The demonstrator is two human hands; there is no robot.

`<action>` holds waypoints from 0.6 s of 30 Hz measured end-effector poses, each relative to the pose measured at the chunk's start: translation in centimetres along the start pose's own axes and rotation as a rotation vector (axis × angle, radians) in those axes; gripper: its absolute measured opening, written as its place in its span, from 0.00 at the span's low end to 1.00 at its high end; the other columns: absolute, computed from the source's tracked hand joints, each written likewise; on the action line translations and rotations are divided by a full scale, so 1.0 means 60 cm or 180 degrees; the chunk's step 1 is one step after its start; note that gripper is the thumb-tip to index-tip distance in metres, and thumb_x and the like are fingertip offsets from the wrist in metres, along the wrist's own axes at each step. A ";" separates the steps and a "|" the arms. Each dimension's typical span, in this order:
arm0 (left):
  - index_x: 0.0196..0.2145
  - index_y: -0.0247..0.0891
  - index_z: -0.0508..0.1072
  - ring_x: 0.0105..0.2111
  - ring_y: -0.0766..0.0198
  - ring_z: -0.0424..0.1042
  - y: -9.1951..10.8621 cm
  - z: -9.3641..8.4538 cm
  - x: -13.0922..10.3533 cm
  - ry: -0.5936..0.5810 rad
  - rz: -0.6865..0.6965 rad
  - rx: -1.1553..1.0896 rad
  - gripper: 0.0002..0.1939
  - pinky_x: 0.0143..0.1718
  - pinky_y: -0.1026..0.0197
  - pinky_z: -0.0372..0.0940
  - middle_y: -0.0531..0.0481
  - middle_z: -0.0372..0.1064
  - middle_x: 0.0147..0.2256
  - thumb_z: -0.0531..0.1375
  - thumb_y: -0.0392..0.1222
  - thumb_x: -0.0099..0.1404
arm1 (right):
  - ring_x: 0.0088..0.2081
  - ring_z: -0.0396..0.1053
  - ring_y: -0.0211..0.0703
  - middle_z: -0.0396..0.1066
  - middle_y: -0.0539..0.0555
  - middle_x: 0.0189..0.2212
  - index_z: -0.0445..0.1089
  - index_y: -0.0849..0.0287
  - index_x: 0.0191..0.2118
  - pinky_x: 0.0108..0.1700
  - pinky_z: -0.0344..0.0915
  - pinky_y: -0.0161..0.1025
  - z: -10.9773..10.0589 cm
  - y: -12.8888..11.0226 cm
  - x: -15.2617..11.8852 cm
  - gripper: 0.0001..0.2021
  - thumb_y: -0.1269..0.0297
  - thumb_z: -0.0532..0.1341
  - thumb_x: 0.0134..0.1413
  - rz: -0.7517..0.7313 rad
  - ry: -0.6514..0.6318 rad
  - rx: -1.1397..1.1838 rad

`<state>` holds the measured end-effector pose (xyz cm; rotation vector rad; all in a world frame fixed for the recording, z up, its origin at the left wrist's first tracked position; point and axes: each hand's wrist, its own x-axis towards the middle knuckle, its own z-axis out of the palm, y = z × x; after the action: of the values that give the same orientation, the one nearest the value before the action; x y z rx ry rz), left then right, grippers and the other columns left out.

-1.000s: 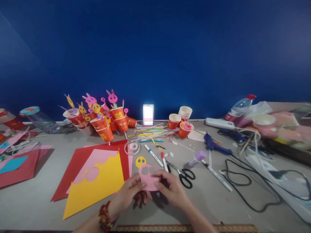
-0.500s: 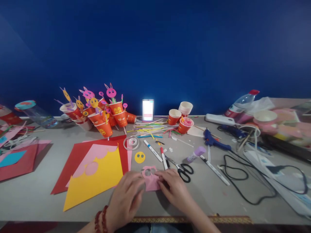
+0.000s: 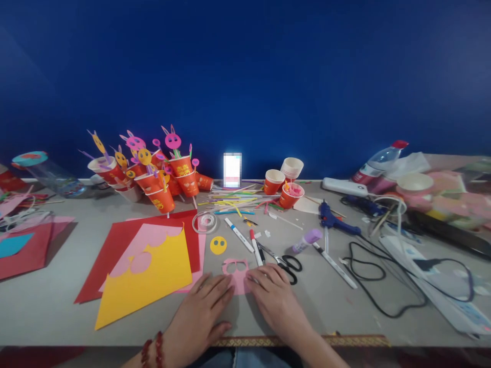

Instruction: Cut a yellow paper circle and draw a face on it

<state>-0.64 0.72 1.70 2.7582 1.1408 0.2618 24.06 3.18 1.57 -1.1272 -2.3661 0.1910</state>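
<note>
A small pink paper piece (image 3: 240,287) with cut-out holes lies flat on the table near the front edge. On its left edge rest the fingertips of my left hand (image 3: 209,306), palm down with fingers stretched out. My right hand (image 3: 274,296) lies likewise over the right edge of the paper, fingers extended. Just beyond is a yellow paper disc (image 3: 218,245) with two grey round eyes. Scissors (image 3: 289,266) with black handles lie beside my right fingers. A red-capped marker (image 3: 254,245) and a blue-capped marker (image 3: 238,235) lie farther back.
Yellow paper (image 3: 146,281) and red paper (image 3: 95,266) spread at left. Behind them stand red paper cups (image 3: 161,199) with animal-faced sticks. A clear tape roll (image 3: 204,223), glue stick (image 3: 307,240), blue glue gun (image 3: 337,222), black cable (image 3: 370,278) and a lit phone (image 3: 232,170) are around.
Both hands have flattened, and my left fingers have straightened beside the pink paper, now lying flatter with its holes in plainer view. The whole view has shifted slightly.
</note>
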 end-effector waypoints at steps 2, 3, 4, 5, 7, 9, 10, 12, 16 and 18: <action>0.67 0.43 0.55 0.63 0.53 0.58 -0.003 -0.001 -0.007 0.0012 0.0005 0.0044 0.33 0.64 0.44 0.54 0.48 0.56 0.66 0.60 0.47 0.68 | 0.49 0.67 0.48 0.77 0.51 0.46 0.71 0.53 0.47 0.62 0.52 0.51 0.005 0.003 -0.005 0.14 0.76 0.60 0.59 -0.0011 0.0020 -0.0045; 0.67 0.44 0.55 0.63 0.53 0.58 -0.005 -0.001 -0.010 0.0008 0.0002 0.0059 0.33 0.65 0.44 0.54 0.48 0.56 0.66 0.61 0.47 0.68 | 0.50 0.67 0.48 0.77 0.51 0.47 0.71 0.53 0.48 0.62 0.51 0.52 0.008 0.004 -0.007 0.14 0.75 0.60 0.59 -0.0016 0.0012 -0.0060; 0.67 0.44 0.55 0.63 0.53 0.58 -0.006 -0.001 -0.013 -0.0002 0.0003 0.0067 0.33 0.65 0.44 0.53 0.47 0.56 0.66 0.61 0.47 0.68 | 0.50 0.67 0.48 0.76 0.52 0.48 0.71 0.53 0.49 0.63 0.51 0.52 0.010 0.004 -0.009 0.14 0.75 0.60 0.59 -0.0015 -0.0005 -0.0071; 0.67 0.44 0.55 0.63 0.52 0.57 -0.007 -0.002 -0.015 -0.0017 0.0012 0.0070 0.34 0.65 0.44 0.53 0.47 0.56 0.66 0.61 0.48 0.68 | 0.51 0.67 0.48 0.76 0.52 0.48 0.71 0.53 0.49 0.63 0.51 0.52 0.011 0.005 -0.011 0.14 0.75 0.60 0.59 -0.0010 -0.0015 -0.0081; 0.67 0.44 0.55 0.64 0.52 0.57 -0.010 -0.004 -0.017 -0.0060 0.0044 0.0056 0.35 0.65 0.44 0.52 0.47 0.56 0.66 0.62 0.49 0.67 | 0.51 0.67 0.48 0.76 0.52 0.48 0.71 0.53 0.50 0.64 0.51 0.54 0.011 0.006 -0.014 0.15 0.74 0.60 0.60 -0.0005 -0.0029 -0.0102; 0.67 0.44 0.55 0.64 0.52 0.56 -0.014 -0.007 -0.018 -0.0089 0.0081 0.0022 0.35 0.65 0.43 0.51 0.47 0.56 0.66 0.62 0.50 0.67 | 0.52 0.67 0.49 0.76 0.53 0.49 0.71 0.53 0.50 0.64 0.51 0.55 0.007 0.005 -0.016 0.15 0.74 0.59 0.61 -0.0004 -0.0041 -0.0114; 0.67 0.45 0.55 0.64 0.51 0.56 -0.017 -0.009 -0.017 -0.0099 0.0101 0.0007 0.36 0.65 0.43 0.51 0.47 0.57 0.66 0.63 0.51 0.66 | 0.53 0.67 0.49 0.76 0.53 0.50 0.71 0.52 0.51 0.64 0.51 0.55 0.004 0.005 -0.017 0.15 0.74 0.59 0.61 -0.0016 -0.0073 -0.0113; 0.66 0.47 0.57 0.64 0.50 0.56 -0.023 -0.013 -0.017 -0.0126 0.0140 -0.0003 0.35 0.65 0.42 0.51 0.48 0.57 0.66 0.64 0.51 0.65 | 0.54 0.66 0.50 0.75 0.52 0.52 0.71 0.52 0.51 0.64 0.52 0.56 -0.003 0.004 -0.018 0.16 0.75 0.58 0.61 -0.0055 -0.0179 -0.0119; 0.64 0.49 0.59 0.63 0.49 0.56 -0.033 -0.020 -0.015 -0.0247 0.0255 0.0014 0.34 0.64 0.40 0.52 0.48 0.58 0.65 0.65 0.51 0.64 | 0.54 0.67 0.51 0.74 0.53 0.53 0.70 0.53 0.52 0.63 0.55 0.57 -0.013 0.002 -0.019 0.19 0.78 0.57 0.59 -0.0112 -0.0322 -0.0175; 0.64 0.49 0.61 0.63 0.48 0.56 -0.036 -0.023 -0.014 -0.0254 0.0273 -0.0022 0.32 0.63 0.39 0.53 0.47 0.58 0.64 0.64 0.51 0.65 | 0.54 0.67 0.51 0.75 0.53 0.53 0.71 0.52 0.51 0.63 0.55 0.58 -0.014 0.002 -0.018 0.18 0.78 0.57 0.59 -0.0132 -0.0276 -0.0152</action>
<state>-2.97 1.73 2.51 2.7880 1.0024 0.1630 25.13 2.35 1.86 -1.1115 -2.4802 0.1728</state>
